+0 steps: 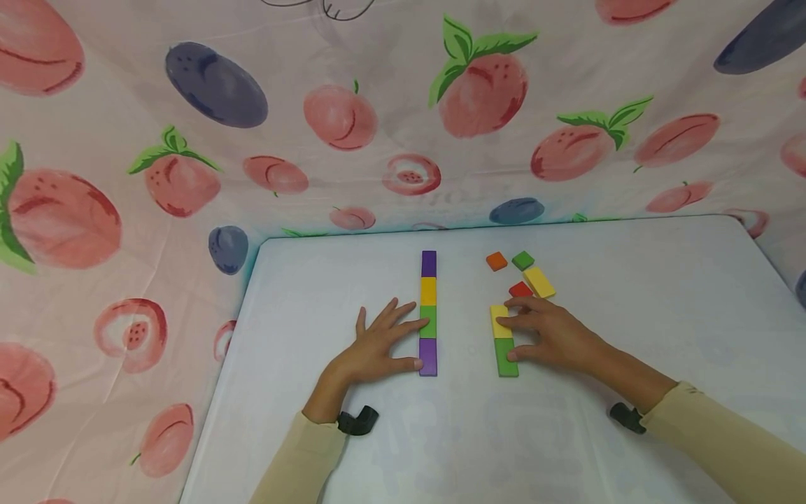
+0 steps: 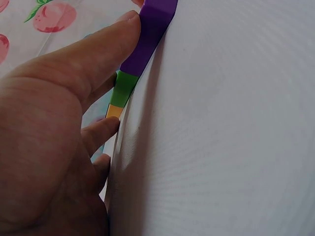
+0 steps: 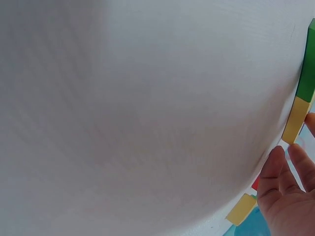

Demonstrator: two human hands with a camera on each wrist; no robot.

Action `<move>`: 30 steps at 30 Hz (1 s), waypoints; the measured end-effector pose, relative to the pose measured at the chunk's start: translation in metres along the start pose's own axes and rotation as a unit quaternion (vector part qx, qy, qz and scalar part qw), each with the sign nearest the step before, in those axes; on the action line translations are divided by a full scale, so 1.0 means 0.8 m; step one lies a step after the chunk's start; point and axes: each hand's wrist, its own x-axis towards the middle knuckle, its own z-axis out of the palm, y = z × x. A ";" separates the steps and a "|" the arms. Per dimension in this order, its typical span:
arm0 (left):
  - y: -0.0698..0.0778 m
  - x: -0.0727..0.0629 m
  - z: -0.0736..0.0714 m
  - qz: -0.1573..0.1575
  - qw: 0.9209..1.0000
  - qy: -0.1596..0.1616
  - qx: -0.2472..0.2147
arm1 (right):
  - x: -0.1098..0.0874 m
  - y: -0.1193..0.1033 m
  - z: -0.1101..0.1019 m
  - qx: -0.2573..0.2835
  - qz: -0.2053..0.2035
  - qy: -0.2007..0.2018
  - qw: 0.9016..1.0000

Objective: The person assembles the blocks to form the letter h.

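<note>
A straight row of blocks runs away from me: a near purple block (image 1: 428, 358), a green block (image 1: 429, 313), an orange-yellow block (image 1: 429, 292) and a dark purple block (image 1: 429, 264). My left hand (image 1: 378, 348) lies at its left side with fingers spread, thumb on the near purple block and index fingertip on the green one. To the right, a yellow block (image 1: 499, 313) lies end to end with a second green block (image 1: 506, 358). My right hand (image 1: 554, 334) touches this pair, index fingertip on the yellow block, thumb at the green block's right edge, another fingertip near the far end.
Beyond my right hand lie a red block (image 1: 520, 289), partly hidden, another yellow block (image 1: 539, 281), a small green block (image 1: 522, 260) and an orange block (image 1: 497, 261). The white table (image 1: 327, 280) meets a fruit-patterned cloth (image 1: 378, 56) at its back and left edges.
</note>
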 end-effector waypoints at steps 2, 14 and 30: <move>0.000 0.000 0.000 0.000 1.000 0.000 0.000 | 0.000 0.000 0.000 -0.001 -0.001 0.000 1.000; -0.002 0.001 0.002 0.001 1.000 0.004 0.004 | 0.000 0.000 0.000 0.000 0.001 0.001 1.000; -0.003 0.001 0.003 0.002 1.000 0.003 0.002 | 0.000 0.002 0.002 0.001 -0.003 0.006 1.000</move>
